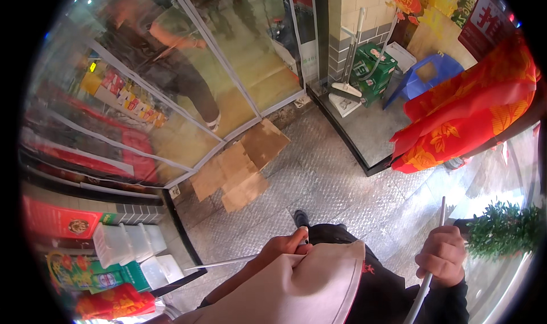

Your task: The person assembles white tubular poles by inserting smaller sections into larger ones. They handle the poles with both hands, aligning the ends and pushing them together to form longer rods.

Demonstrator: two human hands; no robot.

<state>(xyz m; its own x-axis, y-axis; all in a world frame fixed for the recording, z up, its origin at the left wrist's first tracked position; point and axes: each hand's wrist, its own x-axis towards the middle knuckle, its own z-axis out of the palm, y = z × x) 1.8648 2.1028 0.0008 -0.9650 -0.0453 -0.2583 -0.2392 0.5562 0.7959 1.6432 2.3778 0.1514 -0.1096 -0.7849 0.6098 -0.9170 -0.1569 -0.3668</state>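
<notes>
My right hand (441,257) is wrapped round a slim pale pole (421,300). The pole's top end sticks up above the fist and its lower part runs out of the bottom of the view. At the middle, my left hand (289,245) is closed, with a small dark bit showing at its fingertips. What it grips is mostly hidden. A thin white rod (225,262) emerges leftward from behind my left forearm; whether this hand holds it cannot be seen. In front of my body hangs a pale pink flat sheet (319,287), partly covering dark clothing.
Flattened cardboard (239,167) lies on the patterned floor before a glass door (228,56); a person (185,62) shows in the glass. At right are a broom (346,90), green box (373,67), blue stool (433,73), red cloth (467,119) and plant (504,227); plastic tubs (128,243) stand left.
</notes>
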